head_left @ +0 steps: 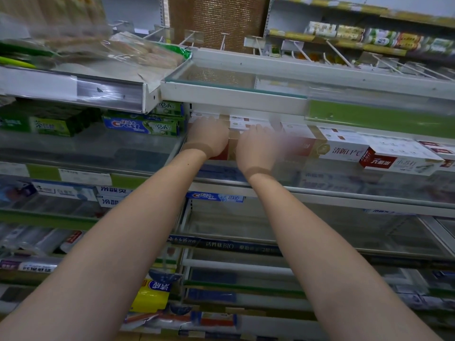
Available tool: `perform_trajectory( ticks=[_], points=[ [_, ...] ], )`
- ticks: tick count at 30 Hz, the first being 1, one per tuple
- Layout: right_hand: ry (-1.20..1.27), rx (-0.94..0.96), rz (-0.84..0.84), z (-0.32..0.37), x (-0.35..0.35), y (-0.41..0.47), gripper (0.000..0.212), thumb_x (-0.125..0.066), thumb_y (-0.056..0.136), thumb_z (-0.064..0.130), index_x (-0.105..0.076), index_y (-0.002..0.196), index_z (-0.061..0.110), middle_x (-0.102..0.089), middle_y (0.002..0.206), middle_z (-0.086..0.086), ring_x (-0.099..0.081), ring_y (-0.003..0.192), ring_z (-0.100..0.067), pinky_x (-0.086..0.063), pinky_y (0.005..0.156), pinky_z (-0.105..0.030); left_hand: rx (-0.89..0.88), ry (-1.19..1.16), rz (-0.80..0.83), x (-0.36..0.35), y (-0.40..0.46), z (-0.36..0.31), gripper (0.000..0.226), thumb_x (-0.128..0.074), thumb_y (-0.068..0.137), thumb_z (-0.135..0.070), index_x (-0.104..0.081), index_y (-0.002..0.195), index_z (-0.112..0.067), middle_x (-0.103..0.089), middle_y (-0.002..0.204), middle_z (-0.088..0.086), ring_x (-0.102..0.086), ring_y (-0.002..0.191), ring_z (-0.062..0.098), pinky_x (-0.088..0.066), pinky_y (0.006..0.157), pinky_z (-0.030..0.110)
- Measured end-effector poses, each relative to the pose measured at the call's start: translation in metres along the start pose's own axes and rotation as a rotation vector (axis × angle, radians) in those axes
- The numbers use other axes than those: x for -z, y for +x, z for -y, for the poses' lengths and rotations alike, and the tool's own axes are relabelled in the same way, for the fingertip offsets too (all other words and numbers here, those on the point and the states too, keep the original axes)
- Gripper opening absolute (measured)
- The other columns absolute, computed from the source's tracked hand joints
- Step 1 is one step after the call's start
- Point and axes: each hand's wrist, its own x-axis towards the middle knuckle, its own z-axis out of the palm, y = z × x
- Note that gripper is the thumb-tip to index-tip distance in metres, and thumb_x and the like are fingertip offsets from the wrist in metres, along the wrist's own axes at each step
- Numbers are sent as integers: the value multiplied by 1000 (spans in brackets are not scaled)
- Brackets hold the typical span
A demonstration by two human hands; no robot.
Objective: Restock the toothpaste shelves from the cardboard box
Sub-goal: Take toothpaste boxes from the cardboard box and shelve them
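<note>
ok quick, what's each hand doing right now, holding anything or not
Left hand: on the red and gold toothpaste boxes on the shelf; whether it holds them cannot be told.
Right hand: on the same boxes, blurred; cannot be told.

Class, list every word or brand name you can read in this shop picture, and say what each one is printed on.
"Crest" on the blue and green toothpaste box left of the left hand.
"Crest" on a blue box one shelf lower, between the arms.
"清新口气" on a white box right of the right hand.
"BIO" on a dark box lower down.
"冷酸灵" on a white box.
Other labels and price strips are too blurred to read.
</note>
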Motion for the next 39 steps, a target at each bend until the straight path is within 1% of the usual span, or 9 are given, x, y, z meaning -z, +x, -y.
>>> perform_trajectory(
  ticks=[3, 10, 16, 21, 25, 32, 35, 37, 39],
  points=[
    [-1, -5, -11, 1, -2, 1, 51, -26, 105, 32, -67, 127, 12, -65, 132, -4, -50, 131, -25, -26, 117, -43, 0, 3, 3, 1, 2, 0, 41, -26, 104, -22, -55, 129, -4, -51, 137, 19, -44, 129, 36, -33, 107, 44],
    [-11, -11, -29, 2, -1, -2, 52, -24, 104, 32, -69, 122, 12, -67, 128, -4, -53, 127, -25, -29, 115, -44, -9, 15, -3, 0, 0, 1, 46, -23, 105, -26, -55, 131, -5, -52, 139, 18, -44, 130, 35, -34, 108, 44],
    [-2, -11, -31, 2, 2, -4, 54, -23, 104, 33, -69, 124, 13, -67, 128, -3, -52, 127, -24, -28, 115, -44, -10, 61, -29, -2, -3, -1, 44, -26, 105, -24, -58, 127, -5, -56, 134, 17, -48, 125, 34, -38, 104, 43],
    [26, -2, -18, 0, 0, 0, 54, -23, 104, 34, -69, 123, 13, -68, 126, -2, -52, 126, -23, -28, 114, -44, 21, 103, -39, -6, -2, -3, 46, -24, 104, -25, -59, 127, -5, -55, 135, 17, -47, 128, 34, -35, 106, 45],
    [33, 5, -21, 0, 0, -1, 51, -25, 105, 34, -68, 127, 14, -67, 131, -2, -51, 129, -22, -26, 116, -43, 9, 86, -38, -8, 3, 1, 49, -22, 105, -29, -57, 130, -5, -54, 137, 17, -46, 129, 33, -34, 108, 45],
    [32, -5, -6, 0, 0, 0, 61, -16, 102, 35, -68, 125, 14, -67, 129, -2, -51, 128, -23, -27, 116, -44, 12, 84, -1, -8, 7, 1, 48, -22, 104, -28, -55, 131, -6, -54, 137, 17, -46, 128, 33, -34, 107, 44],
    [48, -6, 7, 1, 1, -2, 54, -23, 105, 34, -60, 137, 13, -60, 142, -4, -45, 137, -24, -23, 118, -44, 14, 75, 18, -7, 7, 2, 50, -20, 105, -29, -52, 135, -7, -50, 142, 16, -43, 133, 32, -31, 111, 45],
    [56, -20, 25, 2, 3, -4, 54, -23, 107, 34, -44, 151, 12, -45, 156, -5, -35, 146, -23, -17, 121, -43, 5, 51, 26, -7, 7, 3, 51, -18, 105, -30, -46, 142, -8, -45, 149, 16, -37, 139, 31, -27, 116, 46],
    [53, -32, 58, 3, 7, -7, 56, -20, 108, 35, -30, 158, 11, -32, 163, -5, -25, 152, -21, -12, 124, -41, -6, 29, 27, -7, 6, 4, 53, -18, 106, -31, -38, 149, -8, -38, 156, 15, -29, 146, 30, -22, 120, 46]
  ],
)
